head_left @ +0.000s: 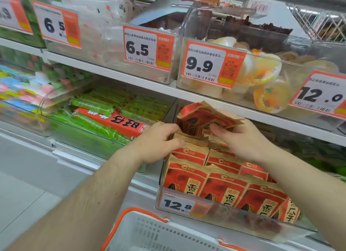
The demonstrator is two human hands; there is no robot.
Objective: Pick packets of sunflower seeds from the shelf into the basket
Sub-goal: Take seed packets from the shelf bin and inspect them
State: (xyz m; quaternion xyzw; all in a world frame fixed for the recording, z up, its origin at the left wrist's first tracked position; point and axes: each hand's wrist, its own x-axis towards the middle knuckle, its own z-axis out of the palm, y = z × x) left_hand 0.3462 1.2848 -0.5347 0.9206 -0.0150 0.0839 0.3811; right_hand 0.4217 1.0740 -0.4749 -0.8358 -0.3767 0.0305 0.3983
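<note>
Red and tan packets of sunflower seeds [222, 189] stand in rows inside a clear shelf bin [243, 219] with a 12.8 price tag. My right hand [241, 138] grips a bunch of packets [202, 116] lifted above the back rows. My left hand [159, 140] pinches the top edge of a packet [189, 138] standing in the back row. A white basket [149, 234] with an orange handle sits below, at the bottom edge of the view.
Left of the seed bin is a bin of green bars and a red box [112, 121]. The shelf above [187, 93] holds clear bins of snacks with price tags 6.5, 9.9 and 12.0, close over the lifted packets.
</note>
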